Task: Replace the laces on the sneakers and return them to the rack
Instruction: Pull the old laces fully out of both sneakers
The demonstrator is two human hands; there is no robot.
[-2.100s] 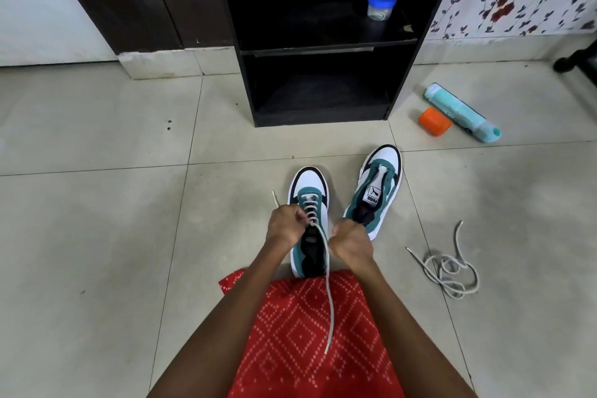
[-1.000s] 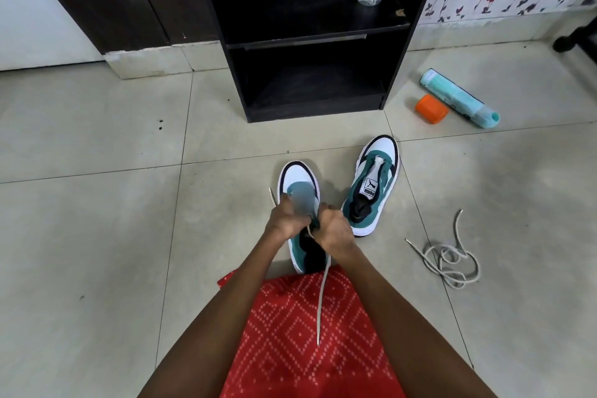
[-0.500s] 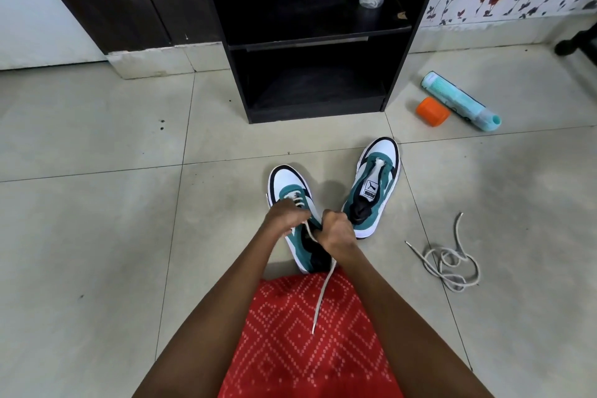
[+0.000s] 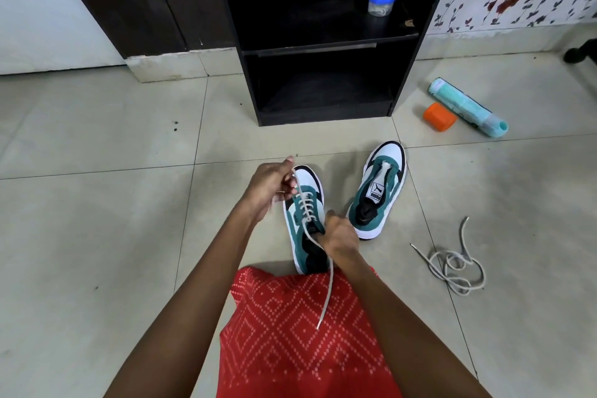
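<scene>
Head view: left hand (image 4: 274,186) was raised above the floor (image 4: 97,236), fingers curled, pinching one end of the white lace (image 4: 328,294) pulled taut from the top eyelets. Laced sneaker (image 4: 297,236) sat on the floor just ahead of the red cloth (image 4: 290,333), toe toward the rack (image 4: 323,113). Right hand (image 4: 340,234) gripped that sneaker's collar, fingers curled round it; the lace's other end trailed down onto the cloth. Second sneaker (image 4: 379,194) stood unlaced just to the right, near the rack's front bottom edge. Loose lace (image 4: 452,265) lay coiled on the floor farther right, well apart from both sneakers. Orange cap (image 4: 440,116) sat just beside a teal bottle (image 4: 465,107).
</scene>
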